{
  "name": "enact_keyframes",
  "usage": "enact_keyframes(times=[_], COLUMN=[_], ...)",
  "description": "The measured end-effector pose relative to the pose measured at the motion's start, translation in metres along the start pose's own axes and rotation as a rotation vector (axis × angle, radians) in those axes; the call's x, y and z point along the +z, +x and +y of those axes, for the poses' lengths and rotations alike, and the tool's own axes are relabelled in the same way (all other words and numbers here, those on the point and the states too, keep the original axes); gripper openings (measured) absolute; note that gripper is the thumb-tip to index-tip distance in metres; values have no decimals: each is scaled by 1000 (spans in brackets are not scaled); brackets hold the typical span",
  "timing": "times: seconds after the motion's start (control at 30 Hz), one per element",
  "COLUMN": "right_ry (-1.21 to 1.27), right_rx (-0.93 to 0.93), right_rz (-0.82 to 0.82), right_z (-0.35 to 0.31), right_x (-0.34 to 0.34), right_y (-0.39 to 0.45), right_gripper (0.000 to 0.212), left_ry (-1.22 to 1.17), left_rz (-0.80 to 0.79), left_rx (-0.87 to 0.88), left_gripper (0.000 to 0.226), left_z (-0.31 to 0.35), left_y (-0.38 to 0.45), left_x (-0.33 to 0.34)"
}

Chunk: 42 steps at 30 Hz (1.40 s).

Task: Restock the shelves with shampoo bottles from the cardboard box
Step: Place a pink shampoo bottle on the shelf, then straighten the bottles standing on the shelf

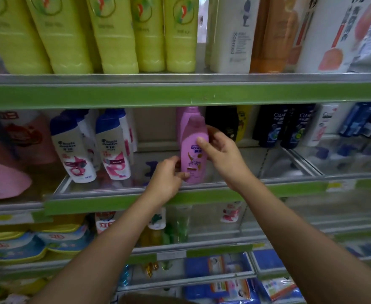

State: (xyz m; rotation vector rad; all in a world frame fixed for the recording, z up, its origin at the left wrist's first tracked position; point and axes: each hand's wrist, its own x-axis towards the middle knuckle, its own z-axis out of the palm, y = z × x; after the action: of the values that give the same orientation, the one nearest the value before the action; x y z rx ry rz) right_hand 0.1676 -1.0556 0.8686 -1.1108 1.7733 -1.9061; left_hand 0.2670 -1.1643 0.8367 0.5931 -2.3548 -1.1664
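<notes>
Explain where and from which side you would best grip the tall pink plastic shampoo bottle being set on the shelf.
Grip the tall pink plastic shampoo bottle around its narrower upper body, from the front. It stands upright with flat faces, and neighbouring bottles probably block side access.

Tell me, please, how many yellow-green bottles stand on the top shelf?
5 show in the front row on the top shelf, left of the white bottle. More may be hidden behind them.
</notes>
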Motion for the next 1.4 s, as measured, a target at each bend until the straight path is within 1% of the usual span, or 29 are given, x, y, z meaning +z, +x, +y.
enact_keyframes(times=[0.23, 0.4, 0.53, 0.6, 0.67, 0.77, 0.83, 0.93, 1.0, 1.1, 1.23, 1.3, 1.4], right_ry=[-95, -160, -173, -148, -100, -72, -87, -129, -117, -73, -42, -39, -42], right_rx=[-61, -41, -29, -27, -14, 20, 54, 79, 90, 96, 196, 253, 362], right_rz=[3, 34, 47, 56, 57, 88, 111, 150, 221, 322, 328, 357, 383], right_z=[16, 20, 21, 22, 24, 25, 23, 19, 19, 24, 41, 58, 91], right_x=[-4, -5, -5, -6, -8, -11, -14, -16, -15, -11, -1, 5, 16], right_y=[15, 24, 24, 23, 21, 11, -1, -26, -49, -86, -142, -172, -220], right_gripper=[24, 44, 47, 43, 44, 62, 68, 64, 58, 50, 45, 42, 39], left_ry=[12, 26, 25, 25, 38, 101, 156, 68, -24, -68, -84, -86, -152], left_rz=[-14, -1, 3, -5, -10, 19, 98, 209, 175, 26, -89, -147, -209], left_rx=[-16, -27, -22, -27, -28, 8, 32, 48, 83, 129, 72, 46, -51], left_gripper=[22, 18, 20, 21, 27, 42, 52, 62, 58, 52, 47, 45, 44], left_z=[-9, -7, -8, -8, -8, -4, 0, 0, -3, -15, -47, -66, -99], left_y=[14, 20, 20, 19, 17, 4, -11, -39, -65, -104, -147, -171, -207], left_x=[6, 9, 10, 10, 9, 6, 4, 3, 6, 15, 32, 40, 56])
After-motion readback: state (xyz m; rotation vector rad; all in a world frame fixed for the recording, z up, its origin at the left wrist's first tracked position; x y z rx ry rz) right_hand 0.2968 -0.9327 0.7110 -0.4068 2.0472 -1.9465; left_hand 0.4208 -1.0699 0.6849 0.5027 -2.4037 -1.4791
